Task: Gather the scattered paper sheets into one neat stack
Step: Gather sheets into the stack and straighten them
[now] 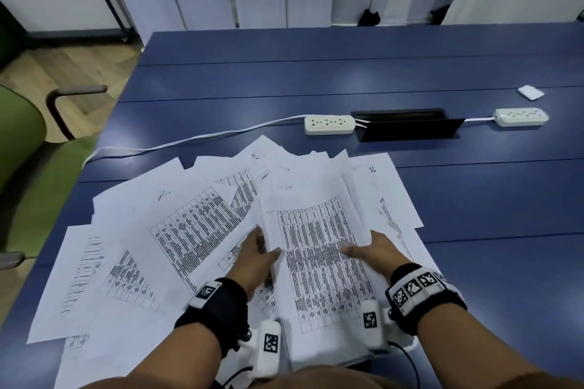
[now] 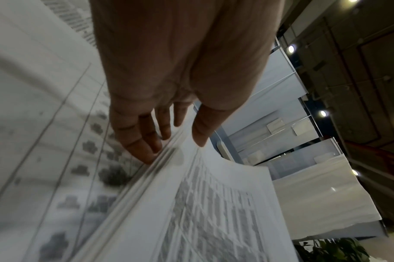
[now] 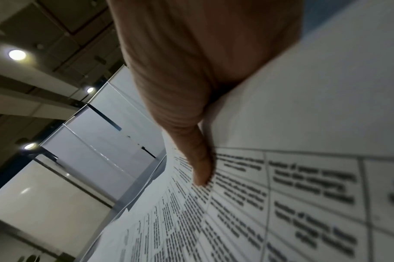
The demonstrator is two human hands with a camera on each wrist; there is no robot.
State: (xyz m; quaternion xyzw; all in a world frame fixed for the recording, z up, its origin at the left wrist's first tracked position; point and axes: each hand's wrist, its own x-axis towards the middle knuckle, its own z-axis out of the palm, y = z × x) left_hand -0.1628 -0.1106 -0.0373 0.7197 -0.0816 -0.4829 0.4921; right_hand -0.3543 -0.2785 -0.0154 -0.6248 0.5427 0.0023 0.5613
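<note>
A partly gathered paper stack [image 1: 319, 246] of printed tables lies on the blue table [image 1: 347, 73], near its front edge. My left hand [image 1: 260, 251] holds the stack's left edge with the thumb on top. My right hand [image 1: 374, 249] holds the right edge the same way. In the left wrist view the fingers [image 2: 146, 147] lie against the layered edge of the stack [image 2: 191, 212]. In the right wrist view only the right hand's [image 3: 198, 159] thumb shows, pressed on the top sheet [image 3: 281, 195]. Loose sheets [image 1: 126, 230] fan out to the left, and more [image 1: 388, 193] lie beyond and to the right.
Beyond the papers lie two white power strips [image 1: 328, 125] [image 1: 520, 117], either side of a black cable box [image 1: 407, 128]. A white cable [image 1: 189, 139] runs off the table's left edge. A small white item [image 1: 531, 92] sits far right. A green chair [image 1: 19, 151] stands left.
</note>
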